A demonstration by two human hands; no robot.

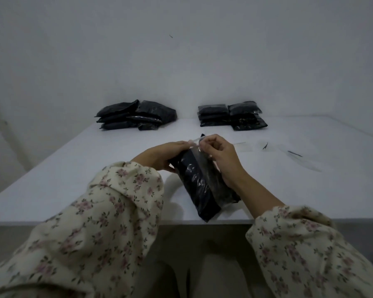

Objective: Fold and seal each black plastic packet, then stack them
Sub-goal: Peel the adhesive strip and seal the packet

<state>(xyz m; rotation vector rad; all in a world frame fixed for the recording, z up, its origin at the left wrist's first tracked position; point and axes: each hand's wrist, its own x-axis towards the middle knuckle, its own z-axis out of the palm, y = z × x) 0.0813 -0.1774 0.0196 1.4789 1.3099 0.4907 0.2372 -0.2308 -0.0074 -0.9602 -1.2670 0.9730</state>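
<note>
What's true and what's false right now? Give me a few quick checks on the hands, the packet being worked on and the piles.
1. The left hand grips the black packet. True.
2. A left pile and a right pile of black packets sit at the far edge of the table. True.
3. The right hand lies flat on the table. False: it pinches a clear strip at the packet's top end.
4. The black packet already lies on a pile. False: it is in the hands, over the table's near edge.
</note>
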